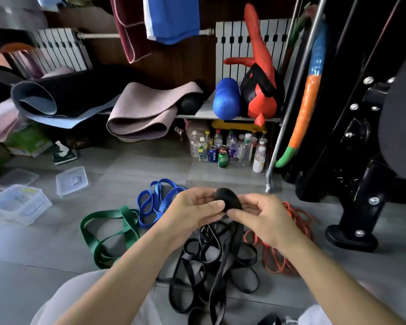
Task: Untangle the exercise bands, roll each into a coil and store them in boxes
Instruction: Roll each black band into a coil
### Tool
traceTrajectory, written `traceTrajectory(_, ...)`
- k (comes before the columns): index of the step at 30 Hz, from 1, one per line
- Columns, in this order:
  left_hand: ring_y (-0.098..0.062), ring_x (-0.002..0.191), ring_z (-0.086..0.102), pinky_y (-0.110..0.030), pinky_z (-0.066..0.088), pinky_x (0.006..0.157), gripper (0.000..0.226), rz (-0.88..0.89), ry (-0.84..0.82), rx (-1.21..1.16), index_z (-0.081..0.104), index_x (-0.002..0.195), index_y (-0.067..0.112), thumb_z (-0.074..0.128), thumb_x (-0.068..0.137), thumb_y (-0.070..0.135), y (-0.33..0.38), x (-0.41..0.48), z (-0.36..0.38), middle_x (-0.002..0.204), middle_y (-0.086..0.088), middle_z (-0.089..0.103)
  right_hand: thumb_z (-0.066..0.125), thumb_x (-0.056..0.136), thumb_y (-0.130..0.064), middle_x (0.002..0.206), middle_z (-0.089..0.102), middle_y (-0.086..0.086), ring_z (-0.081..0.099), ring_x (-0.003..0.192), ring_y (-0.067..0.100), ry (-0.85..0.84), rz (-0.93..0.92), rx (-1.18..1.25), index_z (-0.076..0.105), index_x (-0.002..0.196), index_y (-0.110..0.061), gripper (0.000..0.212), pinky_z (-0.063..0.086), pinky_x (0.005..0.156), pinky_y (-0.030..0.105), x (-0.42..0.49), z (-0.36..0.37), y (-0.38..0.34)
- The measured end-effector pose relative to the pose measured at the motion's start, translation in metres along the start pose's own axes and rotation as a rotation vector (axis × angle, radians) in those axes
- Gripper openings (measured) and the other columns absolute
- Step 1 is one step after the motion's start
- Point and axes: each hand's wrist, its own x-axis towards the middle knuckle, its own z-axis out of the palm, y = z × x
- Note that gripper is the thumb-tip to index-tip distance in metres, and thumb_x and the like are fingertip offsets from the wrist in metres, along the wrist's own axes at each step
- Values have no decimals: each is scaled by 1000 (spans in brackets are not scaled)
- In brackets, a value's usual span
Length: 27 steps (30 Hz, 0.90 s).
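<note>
Below the hands, the black band (217, 266) trails in loose loops on the floor. Both hands pinch its small coil (227, 199): left hand (192, 207) thumb pressing one side, right hand (265, 219) fingertips on the other. Judged best: keep the wraps tight and edges flush, feeding slack up evenly. Beyond the left hand lie 2 bands, green (108, 233) and blue (155, 202); further left, the clear boxes (19, 202).
</note>
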Motion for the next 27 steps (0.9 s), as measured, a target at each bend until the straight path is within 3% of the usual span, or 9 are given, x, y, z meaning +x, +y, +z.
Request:
traceTrajectory(3, -17, 87, 68, -32, 56, 82, 27, 118, 61, 563, 62, 108, 14, 67, 83, 3, -2, 0, 4, 104, -5, 67, 71, 81, -23, 81, 73, -5, 67, 77, 14, -17, 17, -418, 72, 95, -26, 14, 54, 73, 34, -3, -5, -11)
traceTrajectory(5, -9, 93, 58, -23, 46, 89, 41, 297, 41, 1037, 57, 122, 25, 67, 84, 13, -2, -2, 5, 111, 7, 59, 66, 83, -30, 79, 68, -6, 62, 74, 16, -71, 15, -695, 69, 97, -25, 15, 51, 67, 35, -4, -7, -23)
traceTrajectory(6, -6, 93, 53, -16, 41, 87, 43, 372, 15, 1133, 56, 124, 27, 67, 84, 15, -2, -5, 5, 110, 10, 57, 64, 84, -31, 78, 65, -6, 60, 74, 17, -107, 8, -782, 67, 97, -24, 15, 50, 65, 34, -4, -7, -28)
traceTrajectory(8, -4, 89, 52, -10, 38, 78, 37, 414, -43, 1161, 60, 118, 26, 66, 83, 15, -3, -10, 7, 104, 10, 58, 61, 85, -31, 74, 57, -6, 56, 75, 21, -167, -17, -927, 62, 90, -23, 9, 46, 61, 34, -5, -5, -36)
traceTrajectory(11, -8, 80, 55, -22, 44, 71, 22, 337, -37, 1162, 63, 99, 22, 70, 78, 26, -4, -13, 12, 87, 12, 59, 58, 85, -29, 86, 60, 0, 57, 87, 27, -181, -20, -1007, 60, 95, -19, 14, 48, 66, 38, -9, -1, -34)
traceTrajectory(15, -16, 85, 61, -32, 48, 76, 25, 270, -58, 1256, 65, 102, 19, 68, 81, 32, -6, -8, 15, 93, 4, 66, 60, 84, -27, 91, 62, 1, 58, 90, 25, -149, -28, -888, 62, 101, -16, 20, 47, 76, 40, -16, 2, -14)
traceTrajectory(19, 3, 61, 56, -11, 41, 59, 18, 236, 3, 1027, 69, 96, 22, 72, 78, 23, -8, -4, 17, 65, 15, 61, 72, 78, -15, 90, 71, -8, 65, 86, 7, 7, 33, -466, 68, 103, -19, 26, 52, 81, 27, -22, -10, 2)
traceTrajectory(24, -34, 76, 66, -45, 56, 79, 20, 205, 1, 544, 73, 87, 29, 74, 74, 13, -12, -6, 19, 82, -12, 72, 71, 79, -5, 87, 75, -1, 70, 85, 11, 15, 88, 13, 70, 96, -16, 21, 54, 77, 22, -24, -11, 10)
traceTrajectory(27, -23, 73, 64, -31, 55, 72, 21, 166, 2, 229, 76, 89, 27, 77, 71, 16, -11, -9, 23, 85, -12, 71, 74, 74, -10, 89, 75, -3, 70, 88, 12, 19, 73, 178, 70, 94, -17, 21, 53, 79, 21, -28, -8, 12)
